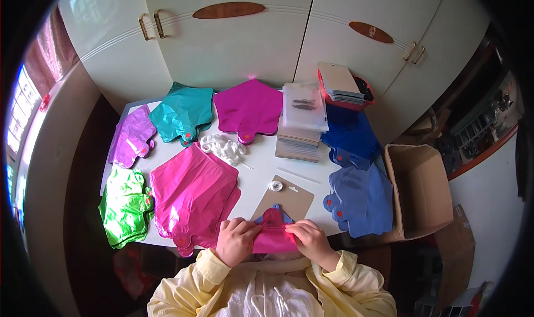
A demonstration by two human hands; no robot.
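At the table's near edge, my left hand [236, 240] and my right hand [313, 242] pinch the two sides of a flat pink foil balloon [275, 242], which looks folded. Its rounded tab points away from me, over a blue piece of foil [287, 217]. Both lie against the lower part of a brown cardboard card [295, 198] with a hang slot. A small white roll of ribbon [275, 186] rests on the card's far left corner. To the left of my left hand spreads a stack of flat pink foil balloons [192, 189].
Around the table lie green [125, 205], purple [133, 136], teal [182, 114], magenta [248, 108] and blue foil balloons [360, 197]. White cord [222, 149] is bunched mid-table. Clear bags [303, 105] top a card stack [297, 143] beside a red basket [367, 94]. An open carton [397, 205] stands right.
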